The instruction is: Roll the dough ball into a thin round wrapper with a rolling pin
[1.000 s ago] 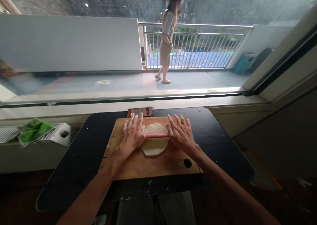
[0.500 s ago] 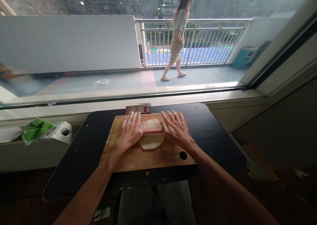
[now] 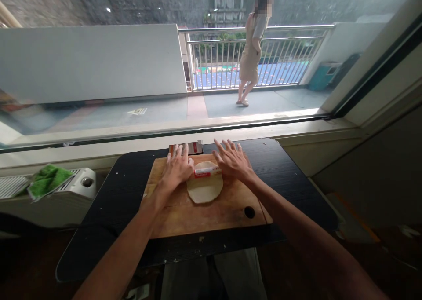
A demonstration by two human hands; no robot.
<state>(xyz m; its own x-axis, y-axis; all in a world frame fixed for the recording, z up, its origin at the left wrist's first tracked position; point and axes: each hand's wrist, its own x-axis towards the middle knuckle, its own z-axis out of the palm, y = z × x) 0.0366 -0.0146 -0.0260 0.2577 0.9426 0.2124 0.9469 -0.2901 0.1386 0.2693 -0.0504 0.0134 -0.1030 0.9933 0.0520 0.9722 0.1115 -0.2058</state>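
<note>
Across the dough round point(image 3: 205, 192), the rolling pin point(image 3: 207, 172) lies crosswise between left hand point(image 3: 178, 167) and right hand point(image 3: 232, 162), equally near. Each grip is spread, uncurled.

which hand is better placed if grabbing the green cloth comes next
Likely the left hand: the cloth lies left of the table, on that hand's side; the right hand is farther, across the dough.

Green cloth point(image 3: 49, 180) on wht unit point(image 3: 77, 196), person point(image 3: 249, 64) outside nr railing point(image 3: 214, 29)
</note>
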